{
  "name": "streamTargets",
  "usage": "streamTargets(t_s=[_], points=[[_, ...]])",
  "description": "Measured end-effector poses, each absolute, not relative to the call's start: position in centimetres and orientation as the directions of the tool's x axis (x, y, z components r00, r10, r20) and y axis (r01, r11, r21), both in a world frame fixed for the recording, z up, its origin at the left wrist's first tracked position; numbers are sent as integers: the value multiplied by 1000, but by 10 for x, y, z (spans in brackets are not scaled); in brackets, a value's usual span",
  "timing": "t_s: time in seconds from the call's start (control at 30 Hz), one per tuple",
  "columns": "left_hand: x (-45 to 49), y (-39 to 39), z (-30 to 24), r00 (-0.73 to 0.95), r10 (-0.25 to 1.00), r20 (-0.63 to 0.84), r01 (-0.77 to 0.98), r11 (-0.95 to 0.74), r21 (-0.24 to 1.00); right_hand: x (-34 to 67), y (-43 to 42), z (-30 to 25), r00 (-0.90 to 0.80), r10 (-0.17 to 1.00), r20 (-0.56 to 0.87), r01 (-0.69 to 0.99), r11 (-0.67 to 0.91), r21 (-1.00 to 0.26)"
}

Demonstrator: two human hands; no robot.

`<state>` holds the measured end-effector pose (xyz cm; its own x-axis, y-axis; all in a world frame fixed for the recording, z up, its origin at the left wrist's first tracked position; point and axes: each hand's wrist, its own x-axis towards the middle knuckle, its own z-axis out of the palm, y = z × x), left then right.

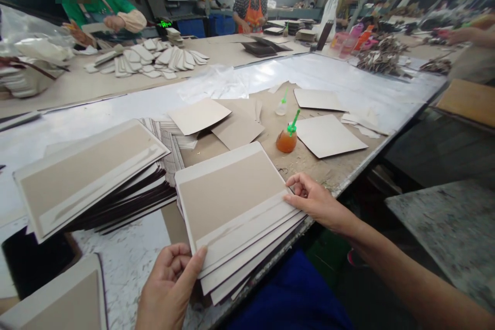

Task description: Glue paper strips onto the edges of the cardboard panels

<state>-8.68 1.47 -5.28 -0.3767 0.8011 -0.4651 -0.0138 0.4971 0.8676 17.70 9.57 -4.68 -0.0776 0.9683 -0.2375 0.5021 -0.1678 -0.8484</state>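
Left grip: the left hand (172, 289) pinches the near left corner, thumb flat on top, fingers curled at the edge (how far under, hidden).
Right grip: the right hand (313, 198) pinches the right edge, thumb on top, fingers bent beside it.
Held panel: rectangular off-white panel with a beige centre (234, 191), lying between both hands atop a fanned stack of thin off-white panels (240, 276); a streaked pale band runs along its near side (wet or dry, cannot tell).
Slip risk: the fan lies by the near table edge; uneven pull could skew the top panel or drag lower ones over.
Smear risk: if the band is tacky, a thumb straying onto it could mark the face.
Left stack: tall, uneven pile of similar panels with dark edges (93, 170); a left elbow knock could topple it.
Far side: squat bottle of orange liquid with a green nozzle (286, 141), just beyond the held panel; a wide right-hand swing could tip it.
Right side: loose off-white panel (328, 136) on brown paper (332, 170).
Far beyond: a person in an orange apron (254, 13) at another table.
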Motion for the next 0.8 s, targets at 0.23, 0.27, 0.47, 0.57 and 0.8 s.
streamTargets(t_s=[0.23, 0.27, 0.47, 0.57, 0.8], points=[[-86, 15, -52, -374, 805, -461, -40, 482, 875, 174, 95, -42, -66, 956, -288, 415, -236, -879], [-86, 15, -53, -374, 806, -459, -41, 479, 877, 173, 96, -42, -59, 954, -294, 405, -246, -881], [-87, 14, -55, -360, 814, -456, -48, 472, 880, 175, 96, -45, -20, 967, -253, 408, -223, -886], [-87, 14, -56, -362, 822, -439, -36, 459, 888, 176, 94, -44, -22, 983, -183, 470, -152, -869], [-92, 13, -62, -295, 864, -408, 37, 437, 899, 176, 89, -40, -64, 993, -99, 666, -32, -745]])
